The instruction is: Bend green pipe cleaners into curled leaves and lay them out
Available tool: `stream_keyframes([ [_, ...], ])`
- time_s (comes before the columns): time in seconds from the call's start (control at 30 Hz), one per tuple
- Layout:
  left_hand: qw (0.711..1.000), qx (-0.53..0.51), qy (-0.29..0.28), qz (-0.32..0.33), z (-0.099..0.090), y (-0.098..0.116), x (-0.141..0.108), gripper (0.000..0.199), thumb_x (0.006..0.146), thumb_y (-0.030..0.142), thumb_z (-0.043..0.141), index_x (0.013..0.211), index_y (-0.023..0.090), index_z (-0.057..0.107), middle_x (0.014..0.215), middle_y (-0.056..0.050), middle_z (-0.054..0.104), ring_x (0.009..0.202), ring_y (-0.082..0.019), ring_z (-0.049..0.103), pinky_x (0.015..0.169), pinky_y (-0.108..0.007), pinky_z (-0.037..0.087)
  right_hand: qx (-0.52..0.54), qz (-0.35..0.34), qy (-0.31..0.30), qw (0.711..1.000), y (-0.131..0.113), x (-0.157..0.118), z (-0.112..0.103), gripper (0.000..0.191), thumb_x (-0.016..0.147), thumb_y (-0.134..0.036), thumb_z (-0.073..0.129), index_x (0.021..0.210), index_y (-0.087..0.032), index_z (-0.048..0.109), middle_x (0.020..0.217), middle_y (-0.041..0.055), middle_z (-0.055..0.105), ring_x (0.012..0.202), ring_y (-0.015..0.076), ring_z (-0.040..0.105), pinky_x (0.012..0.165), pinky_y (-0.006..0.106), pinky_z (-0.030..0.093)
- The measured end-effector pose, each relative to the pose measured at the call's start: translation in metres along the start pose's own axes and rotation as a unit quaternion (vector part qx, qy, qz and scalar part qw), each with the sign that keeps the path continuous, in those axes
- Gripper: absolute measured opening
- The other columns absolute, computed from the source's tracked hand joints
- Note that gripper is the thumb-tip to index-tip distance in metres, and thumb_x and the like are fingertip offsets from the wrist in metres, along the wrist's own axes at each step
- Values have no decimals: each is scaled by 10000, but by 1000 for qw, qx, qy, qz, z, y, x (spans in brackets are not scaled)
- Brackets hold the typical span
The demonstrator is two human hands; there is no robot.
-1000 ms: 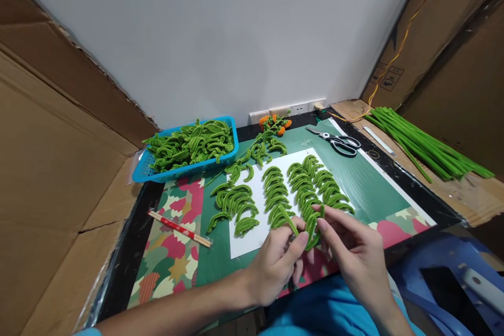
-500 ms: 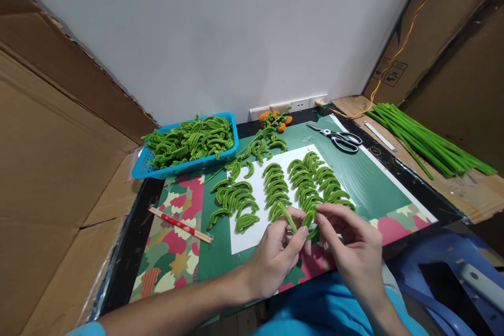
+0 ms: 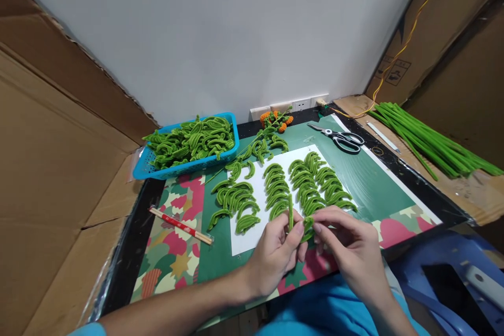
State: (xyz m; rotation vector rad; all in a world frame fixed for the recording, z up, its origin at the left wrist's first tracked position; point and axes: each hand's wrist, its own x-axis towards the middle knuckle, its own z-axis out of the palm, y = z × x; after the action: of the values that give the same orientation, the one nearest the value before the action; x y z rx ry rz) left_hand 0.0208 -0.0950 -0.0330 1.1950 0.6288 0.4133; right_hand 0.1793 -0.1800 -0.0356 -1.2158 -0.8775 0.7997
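Between my two hands, near the front edge of the table, is a green pipe cleaner (image 3: 307, 229), bent into a curve. My left hand (image 3: 275, 252) pinches it from the left, and a straight end of pipe cleaner (image 3: 290, 212) sticks up from those fingers. From the other side my right hand (image 3: 346, 244) grips it with thumb and forefinger. Just beyond my hands, curved green pipe-cleaner pieces (image 3: 276, 186) lie in rows on a white sheet of paper (image 3: 244, 244). My fingers partly hide the held piece and the nearest row ends.
A blue basket (image 3: 236, 139) heaped with green pieces stands at the back left. Black-handled scissors (image 3: 342, 140), an orange-flowered stem (image 3: 275, 119) and wrapped chopsticks (image 3: 181, 225) lie on the table. Straight green pipe cleaners (image 3: 429, 139) and a white pen (image 3: 382, 136) are at right.
The straight end at my left fingers has swung from leaning left to nearly upright. The piece between my hands appears more tightly curled, with my right fingers slightly lower on it.
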Motion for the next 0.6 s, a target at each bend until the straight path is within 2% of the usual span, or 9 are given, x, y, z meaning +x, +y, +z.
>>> stream_keyframes([
  [0.1, 1000, 27, -12, -6, -2, -1, 0, 453, 1098, 627, 603, 966, 200, 525, 685, 51, 614, 369, -18, 381, 368, -154, 233, 27, 25, 45, 998, -3, 0, 3, 125, 948, -333, 863, 1034, -241, 865, 846, 46, 806, 658, 167, 751, 566, 225, 649],
  [0.2, 1000, 18, -10, -10, -3, -4, 1, 438, 1105, 630, 585, 1009, 210, 508, 696, 51, 644, 360, -29, 460, 354, -133, 267, 27, 17, 63, 997, -5, 0, 4, 159, 927, -331, 885, 1054, -236, 868, 936, 70, 847, 756, 194, 811, 636, 233, 694],
  [0.43, 1000, -14, -16, -19, -1, -2, 1, 492, 1047, 656, 670, 1185, 226, 476, 692, 54, 703, 337, -55, 512, 337, -118, 330, 38, 10, 63, 997, -5, 1, 1, 163, 926, -332, 889, 1057, -237, 869, 935, 71, 855, 749, 203, 827, 643, 253, 716],
  [0.6, 1000, -8, -6, -20, -3, -5, 0, 493, 1058, 682, 627, 1193, 237, 465, 672, 32, 727, 324, -78, 537, 323, -113, 253, 29, 19, 34, 999, -2, -3, 2, 129, 928, -324, 887, 1015, -230, 866, 848, 54, 836, 671, 192, 802, 613, 261, 711],
])
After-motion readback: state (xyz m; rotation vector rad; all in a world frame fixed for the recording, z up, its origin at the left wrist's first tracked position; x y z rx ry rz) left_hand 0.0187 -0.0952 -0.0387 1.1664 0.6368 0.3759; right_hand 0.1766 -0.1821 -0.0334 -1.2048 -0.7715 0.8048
